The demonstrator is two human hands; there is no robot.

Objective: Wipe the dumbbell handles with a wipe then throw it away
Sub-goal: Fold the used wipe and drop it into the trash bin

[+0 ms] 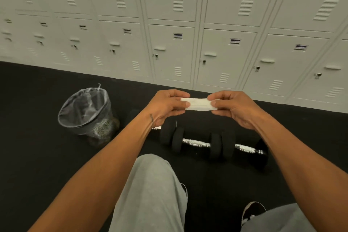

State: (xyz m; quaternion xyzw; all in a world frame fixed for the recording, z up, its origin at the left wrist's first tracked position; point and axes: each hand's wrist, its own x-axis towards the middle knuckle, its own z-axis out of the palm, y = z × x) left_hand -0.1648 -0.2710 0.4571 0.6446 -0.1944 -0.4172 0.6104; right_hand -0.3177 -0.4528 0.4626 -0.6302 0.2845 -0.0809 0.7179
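A folded white wipe (198, 104) is stretched between my two hands, held in the air above the floor. My left hand (165, 106) pinches its left end and my right hand (233, 108) pinches its right end. Below them two black dumbbells lie end to end on the black floor. The left dumbbell's chrome handle (195, 143) is in plain sight. The right dumbbell's chrome handle (247, 149) is partly hidden by my right forearm.
A mesh waste bin (88, 113) with a clear plastic liner stands on the floor to the left of the dumbbells. White lockers (169, 34) line the wall behind. My knees in grey trousers and a dark shoe (252, 211) fill the foreground.
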